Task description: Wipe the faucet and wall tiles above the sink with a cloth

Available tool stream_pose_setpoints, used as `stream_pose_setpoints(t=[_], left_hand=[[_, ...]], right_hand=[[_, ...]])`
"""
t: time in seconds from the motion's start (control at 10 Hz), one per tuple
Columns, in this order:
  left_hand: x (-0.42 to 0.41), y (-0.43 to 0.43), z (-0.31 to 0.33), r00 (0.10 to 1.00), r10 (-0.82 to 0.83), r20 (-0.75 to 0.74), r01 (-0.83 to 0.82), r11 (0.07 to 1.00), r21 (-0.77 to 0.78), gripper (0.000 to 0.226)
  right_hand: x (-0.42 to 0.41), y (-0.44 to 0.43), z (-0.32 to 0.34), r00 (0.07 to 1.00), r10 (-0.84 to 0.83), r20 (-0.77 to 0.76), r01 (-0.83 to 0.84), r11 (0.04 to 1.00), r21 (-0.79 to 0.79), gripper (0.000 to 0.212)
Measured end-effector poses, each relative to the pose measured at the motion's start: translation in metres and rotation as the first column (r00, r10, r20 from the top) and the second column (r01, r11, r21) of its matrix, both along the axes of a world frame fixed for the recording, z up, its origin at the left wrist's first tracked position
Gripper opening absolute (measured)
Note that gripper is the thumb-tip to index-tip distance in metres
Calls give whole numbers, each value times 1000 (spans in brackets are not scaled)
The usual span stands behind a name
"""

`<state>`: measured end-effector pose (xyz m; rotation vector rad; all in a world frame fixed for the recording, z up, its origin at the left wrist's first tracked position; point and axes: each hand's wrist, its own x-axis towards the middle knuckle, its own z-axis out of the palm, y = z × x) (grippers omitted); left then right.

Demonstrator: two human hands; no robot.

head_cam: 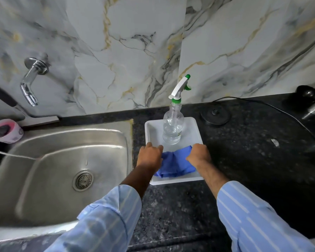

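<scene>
A blue cloth [175,163] is gripped at both ends: the left hand [149,155] is closed on its left edge, the right hand [198,155] is closed on its right edge, and the cloth is bunched between the two fists. Both fists are held knuckles-up, with the fingers curled under and hidden. The cloth lies in the near half of a white tray [193,124], and its lower edge rests on the tray floor.

Just beyond the fists, a clear spray bottle [172,130] with a white and green trigger head is stood upright in the far half of the same tray. The tray is set on a dark speckled counter [244,160].

Left of the grip, a steel sink [44,160] is sunk into the counter, touching the tray's side of it. Further left and up, a chrome faucet [30,82] is fixed to the marble-patterned tiles [135,42], well apart from the cloth. Striped blue sleeves [253,215] are seen at both forearms.
</scene>
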<state>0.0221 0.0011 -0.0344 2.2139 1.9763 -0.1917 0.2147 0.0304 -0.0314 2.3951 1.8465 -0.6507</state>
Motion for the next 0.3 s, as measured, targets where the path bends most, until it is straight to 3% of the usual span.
stream_pose_setpoints(t=[0.1, 0.2, 0.3], left_hand=[[-4, -1, -3, 995, -72, -63, 75, 996, 47, 29], [-35, -8, 9, 997, -74, 21, 71, 992, 109, 45], [-72, -8, 33, 996, -68, 59, 55, 979, 196, 54]], right_hand=[[-3, -4, -3, 995, 82, 62, -82, 997, -11, 29], [-20, -7, 40, 970, 187, 156, -199, 978, 59, 23], [-32, -7, 95, 957, 270, 109, -289, 929, 232, 26]])
